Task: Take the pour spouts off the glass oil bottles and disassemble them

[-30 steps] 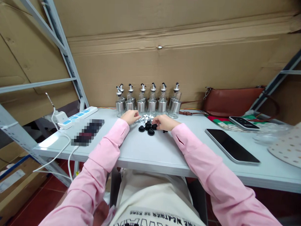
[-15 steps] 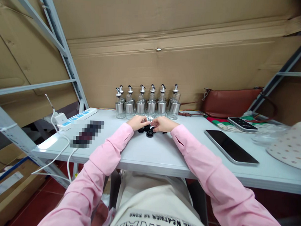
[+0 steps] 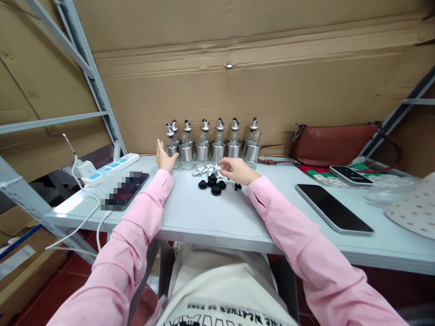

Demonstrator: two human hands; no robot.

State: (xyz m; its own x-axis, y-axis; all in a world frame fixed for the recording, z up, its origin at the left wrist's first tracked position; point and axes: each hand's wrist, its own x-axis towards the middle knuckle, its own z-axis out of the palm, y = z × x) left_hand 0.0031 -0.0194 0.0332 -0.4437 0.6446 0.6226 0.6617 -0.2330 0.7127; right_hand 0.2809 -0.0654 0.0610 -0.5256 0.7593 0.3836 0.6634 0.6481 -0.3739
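Bottles [image 3: 218, 149] | on pale table [image 3: 201, 215] | cardboard [image 3: 227, 99] behind | red floor [image 3: 58, 287] below

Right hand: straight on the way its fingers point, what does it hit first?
The right hand points leftward, so probably the silver parts right at its fingertips. It may already touch them; depth is unclear. The black parts lie nearer the person, off that line.
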